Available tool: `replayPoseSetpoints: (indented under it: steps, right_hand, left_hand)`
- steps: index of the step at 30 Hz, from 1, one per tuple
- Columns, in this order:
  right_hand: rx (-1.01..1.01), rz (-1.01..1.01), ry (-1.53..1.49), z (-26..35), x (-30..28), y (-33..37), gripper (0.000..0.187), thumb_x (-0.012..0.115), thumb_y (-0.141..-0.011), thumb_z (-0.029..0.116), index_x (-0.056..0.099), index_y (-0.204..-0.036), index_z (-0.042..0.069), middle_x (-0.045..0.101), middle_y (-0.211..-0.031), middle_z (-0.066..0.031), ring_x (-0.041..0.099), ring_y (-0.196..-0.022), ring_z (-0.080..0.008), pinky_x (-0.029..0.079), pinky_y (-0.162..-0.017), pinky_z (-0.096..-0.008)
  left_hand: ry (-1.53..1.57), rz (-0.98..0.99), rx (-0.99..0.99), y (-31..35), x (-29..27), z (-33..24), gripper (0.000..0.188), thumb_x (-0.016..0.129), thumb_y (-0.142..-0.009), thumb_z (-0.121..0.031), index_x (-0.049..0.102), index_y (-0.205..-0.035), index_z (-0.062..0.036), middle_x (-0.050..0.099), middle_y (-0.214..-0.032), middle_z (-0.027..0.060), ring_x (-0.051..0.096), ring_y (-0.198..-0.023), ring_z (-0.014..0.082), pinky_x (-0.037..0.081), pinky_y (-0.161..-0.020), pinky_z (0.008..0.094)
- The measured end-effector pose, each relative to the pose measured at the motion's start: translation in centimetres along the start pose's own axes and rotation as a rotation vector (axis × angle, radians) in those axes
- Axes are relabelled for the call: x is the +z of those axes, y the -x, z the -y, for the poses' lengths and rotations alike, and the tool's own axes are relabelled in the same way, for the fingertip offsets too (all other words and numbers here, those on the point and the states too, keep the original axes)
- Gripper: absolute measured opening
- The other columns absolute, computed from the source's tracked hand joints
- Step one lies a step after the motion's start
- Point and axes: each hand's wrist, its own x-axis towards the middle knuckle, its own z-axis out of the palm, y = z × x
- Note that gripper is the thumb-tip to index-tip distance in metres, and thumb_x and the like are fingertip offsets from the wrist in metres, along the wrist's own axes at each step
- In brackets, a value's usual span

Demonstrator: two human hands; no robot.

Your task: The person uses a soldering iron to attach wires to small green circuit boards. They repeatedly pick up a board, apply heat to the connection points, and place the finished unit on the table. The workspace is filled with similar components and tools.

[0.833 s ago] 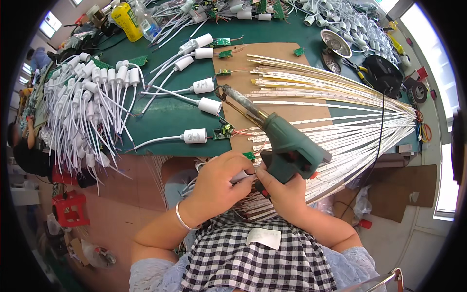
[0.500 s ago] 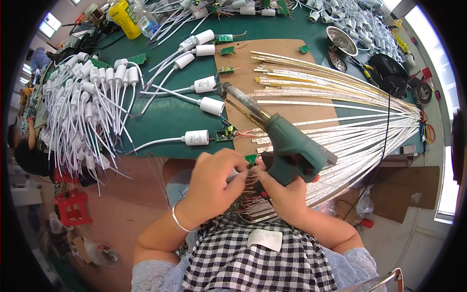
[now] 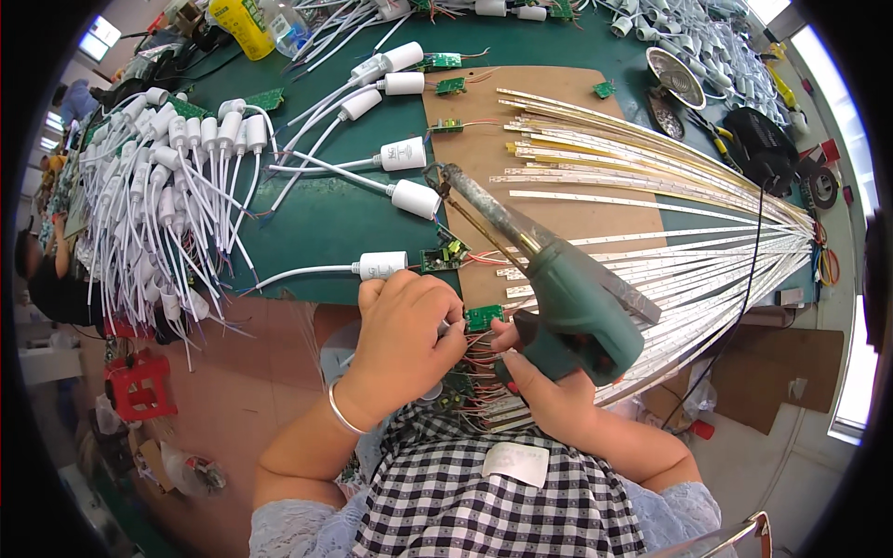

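My right hand (image 3: 553,395) grips a green soldering gun (image 3: 586,312), its metal nozzle pointing up and left over the bench. My left hand (image 3: 409,325), with a silver bangle at the wrist, is closed in a pinch. What its fingers hold is mostly hidden; only a pale bit shows. Just right of those fingertips is a green circuit board (image 3: 484,318) at the bench edge, with thin red and white wires beneath it. A white lamp socket (image 3: 383,265) with a white cable lies right behind my left hand, and another circuit board (image 3: 445,255) is beside it.
Long LED strips (image 3: 651,265) fan out to the right across a brown board (image 3: 567,200). More white lamp sockets (image 3: 409,153) lie beyond, with a large pile of sockets (image 3: 177,177) at left. A black cord (image 3: 752,279) crosses the strips. A metal dish (image 3: 676,74) stands far right.
My left hand has shifted up and away from my right, so the circuit board between them now shows more. The soldering gun has moved slightly right and down in view.
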Motion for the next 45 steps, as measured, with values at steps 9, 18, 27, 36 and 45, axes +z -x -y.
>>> replayPoseSetpoints:
  steps: [9,18,27,36,45]
  right_hand:
    - [0.045,-0.002,0.034,0.4,0.0,0.0,0.019,0.057,-0.092,0.003,0.057,-0.11,-0.002,0.062,-0.109,-0.0093,0.054,-0.12,-0.0266,0.04,-0.103,-0.0398]
    - [0.053,-0.014,0.014,0.7,-0.5,0.9,0.023,0.053,-0.09,-0.002,0.054,-0.113,-0.004,0.062,-0.107,-0.0116,0.056,-0.116,-0.0263,0.043,-0.101,-0.041]
    - [0.094,0.047,0.39,2.7,-7.0,5.2,0.026,0.059,-0.08,0.004,0.06,-0.106,0.002,0.067,-0.089,-0.0081,0.066,-0.078,-0.0188,0.053,-0.073,-0.0312]
    - [0.152,-0.005,0.419,3.3,-8.2,6.5,0.031,0.06,-0.087,0.019,0.058,-0.108,-0.003,0.064,-0.075,-0.0064,0.063,-0.068,-0.0158,0.05,-0.064,-0.0278]
    - [-0.226,0.183,0.781,3.4,-7.5,6.0,0.023,0.058,-0.084,0.009,0.06,-0.105,0.0,0.064,-0.072,-0.0038,0.062,-0.067,-0.0175,0.046,-0.071,-0.0333]
  left_hand:
    - [-0.056,-0.144,0.048,0.6,2.1,-0.3,0.018,0.068,-0.067,-0.007,0.056,-0.079,-0.0131,0.064,-0.087,-0.0013,0.053,-0.082,0.0195,0.028,-0.078,0.0374]
    - [0.169,0.043,-0.144,1.0,0.3,0.5,0.01,0.065,-0.073,-0.009,0.058,-0.08,-0.0109,0.064,-0.085,-0.0024,0.054,-0.081,0.0173,0.03,-0.082,0.0359]
    - [0.083,-0.047,-0.1,0.3,0.7,0.7,0.01,0.067,-0.069,-0.012,0.058,-0.075,-0.0117,0.058,-0.081,-0.0022,0.051,-0.08,0.0197,0.028,-0.078,0.0369]
    - [0.088,-0.04,-0.081,0.0,0.9,0.6,0.013,0.068,-0.066,-0.01,0.057,-0.073,-0.0114,0.058,-0.086,-0.0024,0.049,-0.086,0.0202,0.028,-0.079,0.0372]
    - [0.081,-0.029,-0.078,0.0,0.8,0.7,0.012,0.067,-0.066,-0.01,0.057,-0.072,-0.0114,0.058,-0.086,-0.0015,0.049,-0.088,0.0214,0.028,-0.079,0.0378]
